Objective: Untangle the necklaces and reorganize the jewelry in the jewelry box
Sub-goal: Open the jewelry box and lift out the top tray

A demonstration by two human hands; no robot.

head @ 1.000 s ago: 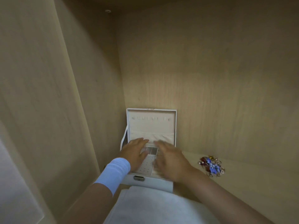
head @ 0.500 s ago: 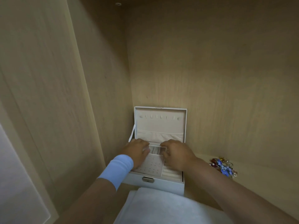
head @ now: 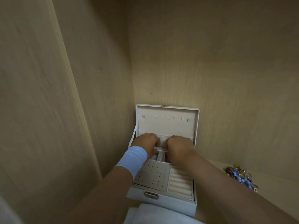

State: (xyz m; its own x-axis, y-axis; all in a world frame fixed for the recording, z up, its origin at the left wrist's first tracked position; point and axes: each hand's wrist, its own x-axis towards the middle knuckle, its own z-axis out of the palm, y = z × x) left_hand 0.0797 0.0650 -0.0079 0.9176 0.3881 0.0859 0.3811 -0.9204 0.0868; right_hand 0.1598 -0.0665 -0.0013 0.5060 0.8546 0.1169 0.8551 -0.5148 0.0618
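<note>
From the head camera I look down into a wooden cupboard, where the white jewelry box (head: pixel 161 202) sits in the back left corner of the shelf (head: pixel 271 188), its raised lid (head: pixel 168 128) leaning upright against the back wall. A row of small hooks (head: pixel 167 117) runs across the lid's lining, a gathered pocket (head: pixel 163 137) lies below them, and a white ribbon (head: pixel 133 136) ties the lid's left side to the base. In the tray I can make out a perforated panel (head: pixel 153 173) at front left and padded ring rolls (head: pixel 180 183) at front right, with a metal clasp (head: pixel 150 195) on the front wall. My left hand (head: pixel 145 143), with a pale blue wristband (head: pixel 132 159) on its wrist, and my right hand (head: pixel 179 144) are both over the tray's back row, side by side, knuckles up and fingers curled downward. A pale strip (head: pixel 161 149) spans the gap between them and meets the fingers on each side; the fingertips are hidden, so I cannot tell whether either hand actually pinches it. A tangled heap of jewelry (head: pixel 242 177), red, blue and gold, lies on the shelf to the right of the box, apart from it. A folded white cloth (head: pixel 153 214) touches the box's front wall at the shelf's front edge.
</note>
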